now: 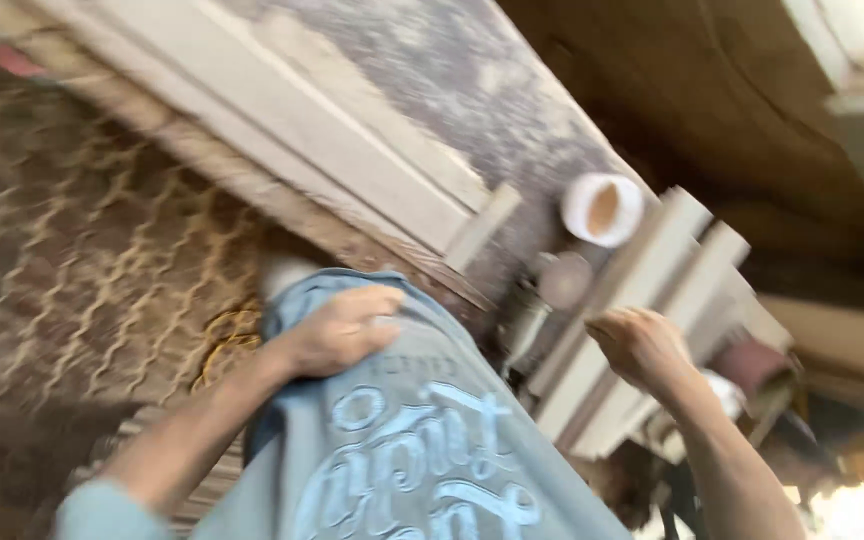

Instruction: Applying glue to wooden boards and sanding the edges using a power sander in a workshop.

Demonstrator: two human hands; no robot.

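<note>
The picture is tilted and blurred. My left hand rests against the grey-blue shirt over my belly, fingers loosely curled, with nothing seen in it. My right hand is half closed next to a stack of pale wooden strips that lean off the workbench edge; whether it grips a strip is unclear. A worn, dusty workbench top carries long pale boards running diagonally.
A white cup with brown content stands on the bench near the strips. A small round grey object lies beside it. A patterned brown floor lies to the left. Dark wooden surfaces fill the upper right.
</note>
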